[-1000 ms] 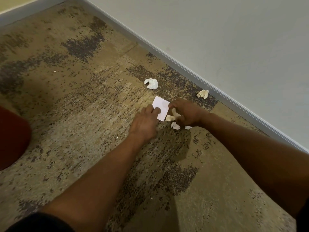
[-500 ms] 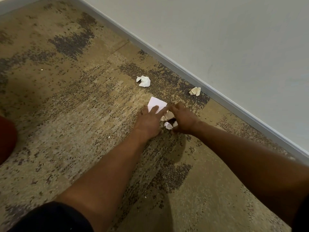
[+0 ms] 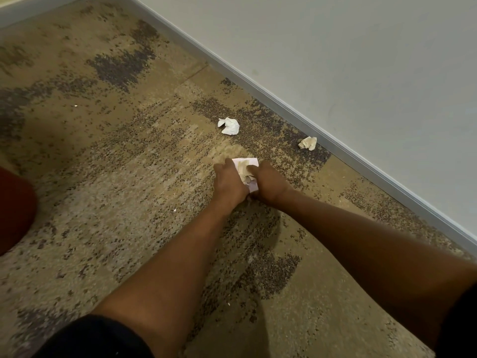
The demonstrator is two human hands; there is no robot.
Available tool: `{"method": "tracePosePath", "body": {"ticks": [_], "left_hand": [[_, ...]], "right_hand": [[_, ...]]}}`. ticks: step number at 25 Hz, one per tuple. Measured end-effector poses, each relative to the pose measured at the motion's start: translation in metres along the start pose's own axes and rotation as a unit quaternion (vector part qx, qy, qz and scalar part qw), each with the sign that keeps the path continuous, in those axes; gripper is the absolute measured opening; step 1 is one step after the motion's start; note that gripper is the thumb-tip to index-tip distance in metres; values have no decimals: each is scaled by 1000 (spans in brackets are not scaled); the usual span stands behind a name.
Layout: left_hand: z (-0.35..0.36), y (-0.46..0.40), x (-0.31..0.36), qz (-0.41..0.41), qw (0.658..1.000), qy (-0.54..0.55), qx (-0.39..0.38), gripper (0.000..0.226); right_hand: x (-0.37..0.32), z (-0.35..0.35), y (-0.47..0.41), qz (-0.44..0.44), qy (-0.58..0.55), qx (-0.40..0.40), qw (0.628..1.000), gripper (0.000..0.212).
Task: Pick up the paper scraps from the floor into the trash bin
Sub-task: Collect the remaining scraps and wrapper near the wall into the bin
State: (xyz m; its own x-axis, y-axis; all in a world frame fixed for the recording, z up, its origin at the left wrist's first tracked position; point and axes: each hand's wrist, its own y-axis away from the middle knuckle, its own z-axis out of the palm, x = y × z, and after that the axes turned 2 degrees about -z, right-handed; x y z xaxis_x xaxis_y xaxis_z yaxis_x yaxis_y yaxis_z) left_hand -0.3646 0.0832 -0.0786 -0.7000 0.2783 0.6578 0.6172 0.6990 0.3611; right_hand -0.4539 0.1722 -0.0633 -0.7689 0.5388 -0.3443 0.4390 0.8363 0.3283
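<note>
Two crumpled scraps lie loose on the floor (image 3: 129,177), by my reckoning the work left: a white wad (image 3: 228,126) out on the carpet beyond my hands, and a smaller cream wad (image 3: 308,143) just beside the grey baseboard (image 3: 361,161). Between my hands I have a flat white sheet (image 3: 245,161) with some creased, yellowish bits (image 3: 244,169) gathered on top of it. My left hand (image 3: 228,180) and right hand (image 3: 268,183) sit close together on either side, fingers curled in around the little heap; whether they truly pinch it or only press it I cannot tell, as the backs of my hands hide the tips. No trash bin shows, unless the red shape (image 3: 15,210) at the left edge is one, which I cannot say. So nothing seems binned from this heap yet.

The carpet is short, nubbly pile, mottled tan and dark. The wads look light, springy and irregular; the sheet is thin and square-cornered.
</note>
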Motion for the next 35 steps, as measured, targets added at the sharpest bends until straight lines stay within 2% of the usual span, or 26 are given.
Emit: {"method": "tracePosePath", "body": {"ticks": [2, 4, 7, 10, 14, 18, 22, 26, 30, 35], "left_hand": [[0, 1, -7, 8, 999, 53, 5, 48], [-4, 6, -11, 17, 998, 64, 1, 26], [-10, 13, -16, 40, 998, 42, -5, 16], [-21, 20, -18, 43, 998, 41, -7, 18], [-75, 31, -17, 75, 995, 38, 44, 27], [-167, 46, -22, 97, 989, 26, 110, 25], [-261, 71, -24, 92, 977, 26, 190, 34], [-338, 113, -42, 101, 954, 18, 281, 28], [-397, 162, -75, 97, 911, -12, 400, 21], [-444, 198, -115, 47, 887, 4, 459, 32]], "right_hand": [[-5, 4, 0, -14, -12, 6, 1000, 42], [-11, 4, 4, -31, -16, 9, 999, 44], [-15, -1, 9, -49, -2, 10, 999, 44], [-27, -6, 8, -55, -4, 9, 998, 34], [-67, -26, 5, -104, -59, 61, 991, 16], [-137, -60, -7, -172, -110, 118, 972, 30], [-221, -96, -14, -244, -149, 177, 942, 35], [-311, -118, -13, -332, -173, 204, 905, 24], [-397, -123, -8, -400, -152, 206, 880, 23], [-476, -115, 0, -463, -119, 210, 853, 28]]}}
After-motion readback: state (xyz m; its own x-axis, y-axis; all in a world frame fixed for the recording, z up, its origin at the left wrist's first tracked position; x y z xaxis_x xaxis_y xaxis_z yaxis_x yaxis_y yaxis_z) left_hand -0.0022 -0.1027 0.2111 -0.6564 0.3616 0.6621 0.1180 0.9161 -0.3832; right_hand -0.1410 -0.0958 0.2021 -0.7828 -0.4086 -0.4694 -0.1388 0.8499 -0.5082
